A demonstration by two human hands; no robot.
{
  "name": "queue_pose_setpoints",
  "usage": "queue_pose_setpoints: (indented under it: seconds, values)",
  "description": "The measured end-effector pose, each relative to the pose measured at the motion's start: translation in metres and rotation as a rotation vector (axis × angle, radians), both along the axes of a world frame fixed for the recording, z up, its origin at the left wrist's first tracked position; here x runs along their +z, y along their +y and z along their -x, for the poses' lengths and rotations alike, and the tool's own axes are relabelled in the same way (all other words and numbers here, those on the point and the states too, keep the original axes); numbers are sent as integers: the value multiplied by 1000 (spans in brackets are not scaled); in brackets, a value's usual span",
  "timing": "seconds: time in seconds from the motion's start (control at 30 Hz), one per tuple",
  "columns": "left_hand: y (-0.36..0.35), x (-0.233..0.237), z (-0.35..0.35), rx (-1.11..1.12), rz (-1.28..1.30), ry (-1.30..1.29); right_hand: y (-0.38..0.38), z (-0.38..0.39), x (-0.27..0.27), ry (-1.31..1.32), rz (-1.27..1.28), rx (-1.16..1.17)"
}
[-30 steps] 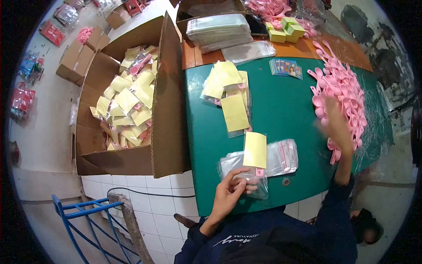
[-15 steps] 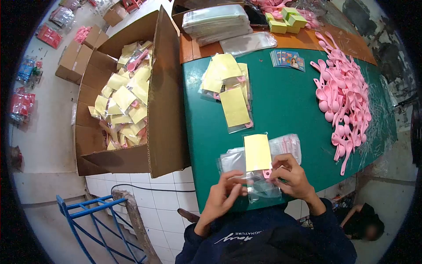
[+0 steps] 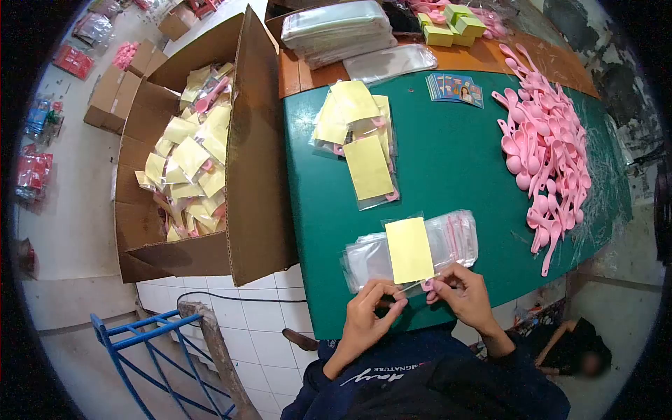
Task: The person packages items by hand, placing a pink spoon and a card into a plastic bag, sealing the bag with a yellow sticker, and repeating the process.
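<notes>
A clear plastic bag holding a yellow card (image 3: 410, 250) lies before me, with a bit of a pink spoon handle (image 3: 427, 285) showing at its lower edge. My left hand (image 3: 371, 311) pinches the bag's near edge at its left corner. At the right corner, beside the pink handle, my right hand (image 3: 462, 294) has its thumb and forefinger closed on the same edge. Beneath the bag is a spread stack of clear plastic bags (image 3: 451, 238). Farther up, several packed bags with yellow cards (image 3: 369, 168) lie overlapping on the green table (image 3: 448, 154).
A cardboard box (image 3: 262, 154) full of packed bags stands left of the table. Pink spoons (image 3: 546, 147) are heaped at the right. Picture cards (image 3: 456, 90), bag stacks (image 3: 339, 31) and yellow-green blocks (image 3: 453, 28) lie at the back. Another person (image 3: 570, 346) is at lower right.
The near flap of the bag, spread out toward me before, is now folded up into a narrow edge. Both hands have closed on that edge, the left one moving right.
</notes>
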State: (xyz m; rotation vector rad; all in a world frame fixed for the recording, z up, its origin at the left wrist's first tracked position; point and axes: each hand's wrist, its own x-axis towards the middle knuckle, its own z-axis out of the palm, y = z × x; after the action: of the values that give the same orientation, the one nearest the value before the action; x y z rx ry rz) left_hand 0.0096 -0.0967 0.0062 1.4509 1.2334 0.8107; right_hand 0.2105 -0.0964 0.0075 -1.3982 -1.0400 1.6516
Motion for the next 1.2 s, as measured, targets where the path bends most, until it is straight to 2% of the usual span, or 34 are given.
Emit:
queue_pose_setpoints:
  seconds: [0.17,0.27,0.37,0.47,0.57,0.67,0.77,0.83,0.9,0.93,1.03,1.13,1.17,1.2]
  values:
    - [-2,-2,-5,81,3,-6,-2,8,1,-72,25,-97]
    - [-6,-7,-7,125,106,-89,-4,14,-1,-87,-8,-192]
    - [-10,-6,-15,307,304,-279,-4,17,-1,-52,-35,-265]
    - [-15,-14,-14,297,259,-311,-8,14,-6,-63,-71,-198]
    - [-15,-18,-10,202,150,-193,-6,17,0,-76,-55,-164]
    - [-4,2,-10,125,96,-80,-7,16,1,-126,-75,-142]
    - [7,19,-6,70,74,-40,1,4,13,-361,-214,-10]
    - [24,30,3,12,-83,5,24,-29,16,-840,-642,84]
    - [52,35,14,-5,-241,33,65,-60,19,-1123,-843,-54]
    - [68,41,17,45,-167,4,88,-81,20,-1243,-857,-50]
    - [118,36,21,219,-625,419,141,-141,6,-1483,-905,82]
    - [120,30,10,-43,-511,425,155,-147,-2,-1632,-828,216]
    - [115,25,3,-202,-406,345,156,-147,-4,-1675,-774,256]
    - [109,19,-5,-256,-440,403,158,-144,-6,-1628,-798,211]
